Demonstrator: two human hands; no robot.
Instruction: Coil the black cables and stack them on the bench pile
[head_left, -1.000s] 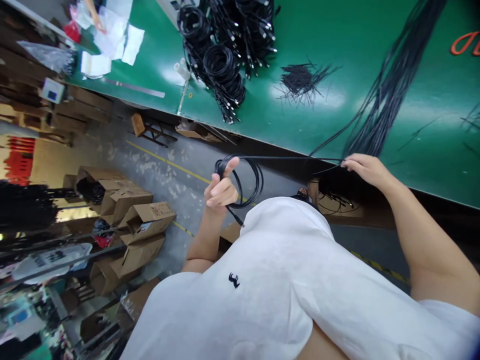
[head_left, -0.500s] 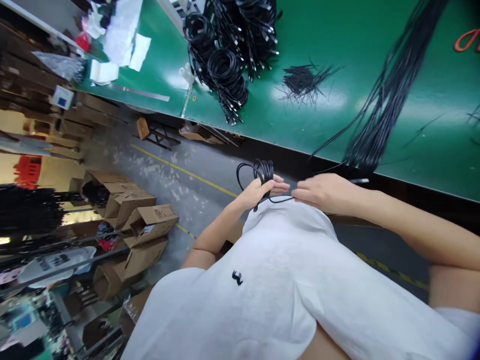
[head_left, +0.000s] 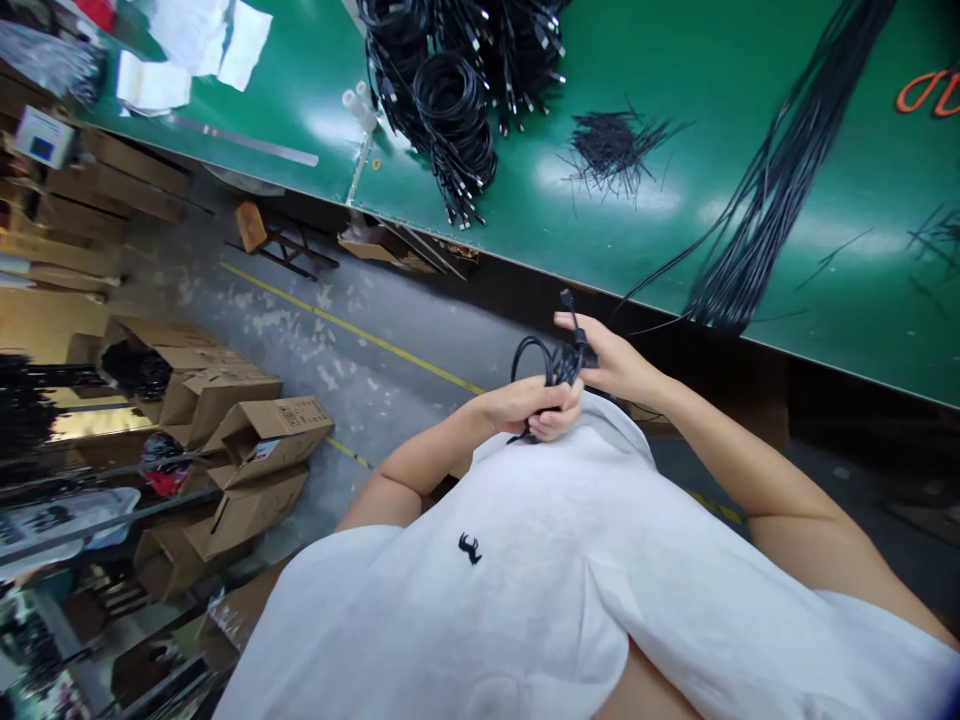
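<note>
Black cable, wound into a coil (head_left: 562,364), sits in front of your waist, just off your white shirt (head_left: 525,540) and short of the tabletop (head_left: 525,215). One loop juts out to your left. The free end rises from the bundle and its connector (head_left: 568,300) points away from you, toward the tabletop, so that end's long axis runs nearly straight out from your body with a slight lean left.

The tabletop's near edge crosses slantwise beyond the coil, nearest you on the right; a dark gap separates it from your hands. Left of the loop, grey floor (head_left: 360,310) gives you room. A sheaf of loose cables (head_left: 780,190) ends close to that edge, ahead and right.

Your left hand (head_left: 551,408) is curled closed round the coil, forearm angled inward. Your right hand (head_left: 615,358) is partly open, thumb and fingers spread about the cable end; whether it grips, you cannot tell.
</note>
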